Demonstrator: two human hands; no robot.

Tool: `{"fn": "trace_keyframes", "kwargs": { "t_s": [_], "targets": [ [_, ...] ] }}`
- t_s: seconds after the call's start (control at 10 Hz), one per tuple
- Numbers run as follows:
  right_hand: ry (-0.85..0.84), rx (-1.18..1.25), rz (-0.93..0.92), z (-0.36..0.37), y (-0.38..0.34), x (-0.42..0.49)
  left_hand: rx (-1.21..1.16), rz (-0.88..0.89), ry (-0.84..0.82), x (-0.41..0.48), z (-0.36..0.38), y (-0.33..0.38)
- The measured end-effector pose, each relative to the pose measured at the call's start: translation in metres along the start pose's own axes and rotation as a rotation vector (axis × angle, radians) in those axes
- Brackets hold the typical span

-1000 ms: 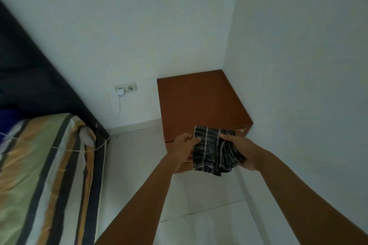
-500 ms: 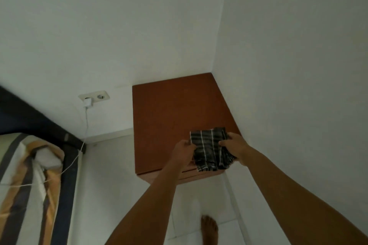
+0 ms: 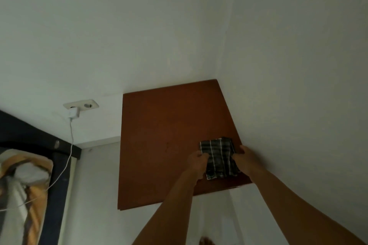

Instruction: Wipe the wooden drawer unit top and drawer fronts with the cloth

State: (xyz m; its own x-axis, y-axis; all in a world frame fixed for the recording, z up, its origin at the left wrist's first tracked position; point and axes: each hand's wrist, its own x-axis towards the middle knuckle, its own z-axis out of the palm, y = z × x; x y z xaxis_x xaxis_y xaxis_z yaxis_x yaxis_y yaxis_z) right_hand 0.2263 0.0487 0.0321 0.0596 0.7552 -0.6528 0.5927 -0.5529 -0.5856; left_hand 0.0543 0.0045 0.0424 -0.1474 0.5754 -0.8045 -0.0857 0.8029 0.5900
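A dark checked cloth (image 3: pixel 218 158) is being held between both hands over the near right part of the wooden drawer unit top (image 3: pixel 171 139), close to the side wall (image 3: pixel 298 65). The left hand (image 3: pixel 197 160) is closed on the cloth's left edge and the right hand (image 3: pixel 244 158) on its right edge, so the two hands are being kept a little apart with the folded fabric stretched between them. Whether the cloth is already being pressed flat onto the wood or is just above it cannot be told from this angle.

The step in hand is judged to be the opening of the top wipe: the cloth is being placed at one corner (the unit is tucked into the room corner, so the right and far edges are being bounded by walls). The rest of the top is bare, and the drawer fronts are hidden below the overhang.

For the next move, downward pressure and broad strokes toward the far and left edges are being called for, probably with one hand; afterwards the fronts are to be reached from lower down. The charger cable (image 3: pixel 69 145) at the wall socket (image 3: pixel 82 104) lies well apart from the unit.
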Motion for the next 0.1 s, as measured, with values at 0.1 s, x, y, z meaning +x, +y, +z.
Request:
{"fn": "trace_keyframes", "kwargs": {
  "t_s": [0.1],
  "targets": [
    [-0.046,-0.029,-0.017,0.0004,-0.0019,-0.0122,0.047,0.018,-0.002,-0.0241,-0.0157,0.0033]
  ]
}}
